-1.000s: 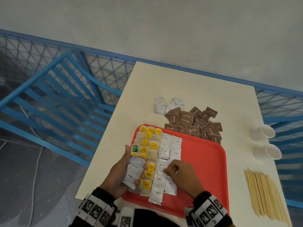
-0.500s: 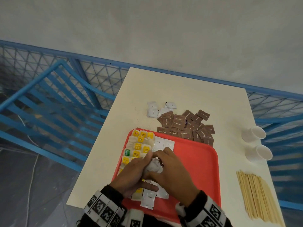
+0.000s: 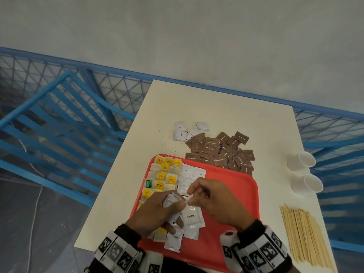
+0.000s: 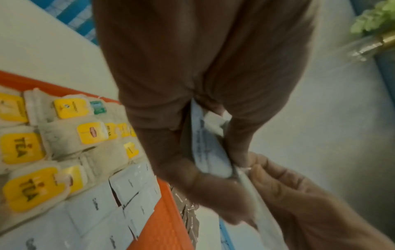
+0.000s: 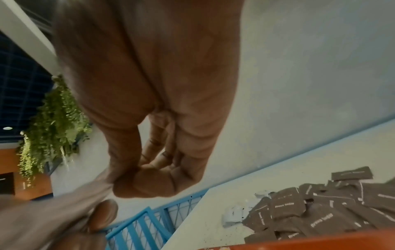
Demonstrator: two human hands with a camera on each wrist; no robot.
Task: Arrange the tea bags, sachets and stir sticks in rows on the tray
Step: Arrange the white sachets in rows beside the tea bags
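Over the red tray (image 3: 226,194), the left hand (image 3: 157,209) grips spare coffee sachets (image 3: 173,200) while the right hand (image 3: 214,201) pinches one sachet (image 3: 191,214) off, likely to extend the row.

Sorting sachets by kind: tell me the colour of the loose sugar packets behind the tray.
Brown paper sugar packets with white lettering, clearest in the head view.

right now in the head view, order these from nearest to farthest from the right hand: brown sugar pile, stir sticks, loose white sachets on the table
From the right hand:
1. brown sugar pile, just beyond the tray's far edge
2. stir sticks, off to the right
3. loose white sachets, far left on the table
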